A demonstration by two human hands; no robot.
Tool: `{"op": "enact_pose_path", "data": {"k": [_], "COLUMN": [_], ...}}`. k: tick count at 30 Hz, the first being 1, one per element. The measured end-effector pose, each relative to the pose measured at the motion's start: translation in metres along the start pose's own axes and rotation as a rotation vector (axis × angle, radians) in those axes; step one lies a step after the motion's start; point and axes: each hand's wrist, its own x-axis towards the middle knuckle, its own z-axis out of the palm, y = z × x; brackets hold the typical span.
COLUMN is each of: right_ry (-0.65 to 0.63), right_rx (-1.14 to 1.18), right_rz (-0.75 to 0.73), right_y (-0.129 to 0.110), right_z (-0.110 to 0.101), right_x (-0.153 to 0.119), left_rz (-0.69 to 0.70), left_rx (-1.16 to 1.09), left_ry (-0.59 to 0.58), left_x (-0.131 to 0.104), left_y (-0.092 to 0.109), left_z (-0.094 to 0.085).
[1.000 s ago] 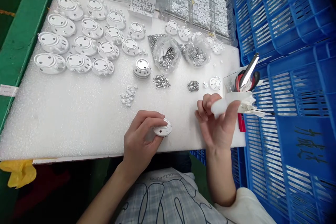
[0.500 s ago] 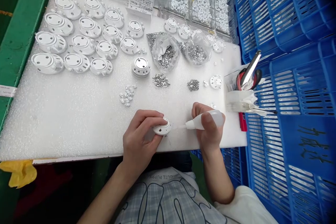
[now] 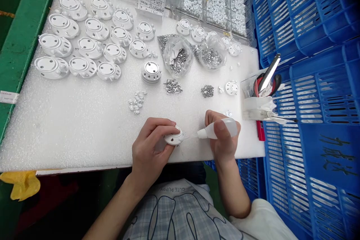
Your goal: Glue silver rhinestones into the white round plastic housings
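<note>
Foam tabletop [image 3: 84, 123], left hand [image 3: 149, 146] gripping white disc [image 3: 174, 140], right hand [image 3: 225, 146] holding squeeze bottle [image 3: 210, 132]

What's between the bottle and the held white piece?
In the head view, a thin, pale tip reaches from the bottle toward the piece, over white foam; whether it touches is unclear.

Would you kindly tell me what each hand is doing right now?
Left hand: closed, holding a white disc-shaped part.
Right hand: closed, holding a white squeeze bottle, nozzle toward the part.
</note>
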Motion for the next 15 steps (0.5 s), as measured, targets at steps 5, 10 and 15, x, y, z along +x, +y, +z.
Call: {"op": "enact_pose_path", "data": {"k": [5,10,15], "right_ry": [-0.005,-0.013,-0.012], "right_rx": [-0.001,0.008,0.016], "right_rz": [0.012,0.006,0.005], "right_y": [-0.0006,-0.0005,0.0005], "right_z": [-0.0002,-0.0005,-0.0003], "right_x": [-0.0003,-0.0002,0.0002], "left_rz": [0.002,0.002,-0.001], "left_rx": [0.001,-0.005,0.001], "left_ry": [-0.006,-0.007,-0.006], "left_x": [0.0002,0.0007,0.0007], "left_y": [0.0002,0.0003,0.0007], "left_z": [-0.0001,-0.0004,-0.0004]}}
